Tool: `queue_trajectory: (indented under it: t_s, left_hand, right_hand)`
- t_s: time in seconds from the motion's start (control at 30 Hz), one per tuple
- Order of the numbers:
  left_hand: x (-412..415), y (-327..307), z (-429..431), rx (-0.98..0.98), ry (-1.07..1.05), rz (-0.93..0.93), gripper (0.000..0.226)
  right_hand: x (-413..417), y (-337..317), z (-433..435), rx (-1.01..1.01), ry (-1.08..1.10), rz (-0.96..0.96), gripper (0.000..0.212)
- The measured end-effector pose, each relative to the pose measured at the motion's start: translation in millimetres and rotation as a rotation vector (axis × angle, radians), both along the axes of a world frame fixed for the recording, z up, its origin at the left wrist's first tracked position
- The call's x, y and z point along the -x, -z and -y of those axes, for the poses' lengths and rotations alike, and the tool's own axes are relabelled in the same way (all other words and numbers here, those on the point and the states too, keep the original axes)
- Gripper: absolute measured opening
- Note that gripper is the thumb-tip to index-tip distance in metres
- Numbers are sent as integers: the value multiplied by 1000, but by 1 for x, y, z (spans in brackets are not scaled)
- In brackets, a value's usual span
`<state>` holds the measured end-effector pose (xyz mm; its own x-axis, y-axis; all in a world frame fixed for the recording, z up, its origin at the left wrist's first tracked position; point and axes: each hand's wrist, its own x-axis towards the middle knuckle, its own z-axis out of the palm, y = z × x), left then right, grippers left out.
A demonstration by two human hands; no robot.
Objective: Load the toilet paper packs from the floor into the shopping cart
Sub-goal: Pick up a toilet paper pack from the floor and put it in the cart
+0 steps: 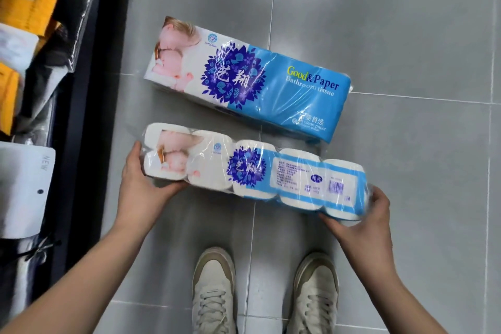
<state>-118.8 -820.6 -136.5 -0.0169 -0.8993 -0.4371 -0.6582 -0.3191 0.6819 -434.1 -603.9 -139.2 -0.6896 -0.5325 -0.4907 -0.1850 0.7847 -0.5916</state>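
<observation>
Two long blue-and-white toilet paper packs are in the head view. The near pack (254, 171) shows its roll ends and barcode side, and I hold it by both ends. My left hand (141, 179) grips its left end, thumb on top and fingers underneath. My right hand (363, 214) grips the right end, fingers curled round the plastic wrap. Whether this pack touches the floor I cannot tell. The far pack (244, 81), printed "Good & Paper", lies flat on the grey tiled floor (406, 35) just beyond it. No shopping cart is in view.
A dark shelf unit (89, 89) runs along the left, stocked with yellow, black and white packaged goods (29, 16). My two white sneakers (214, 293) stand on the tiles just below the held pack. Grey floor extends to the right and ahead.
</observation>
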Motion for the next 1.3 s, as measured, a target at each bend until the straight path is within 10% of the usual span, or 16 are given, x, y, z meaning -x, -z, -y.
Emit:
queue_trajectory:
  t_s: [0.3,0.73,1.3]
  left_hand:
    - [6,-6,7,107,412,473,135]
    - [27,-29,27,7,542,532,101]
    - [42,-314,54,231,414,455,102]
  right_hand:
    - [14,7,18,-215,-590,-386,131]
    - [19,-21,59,-242,-639,-340,116]
    - [58,-316,116,-65,-653,-478,111]
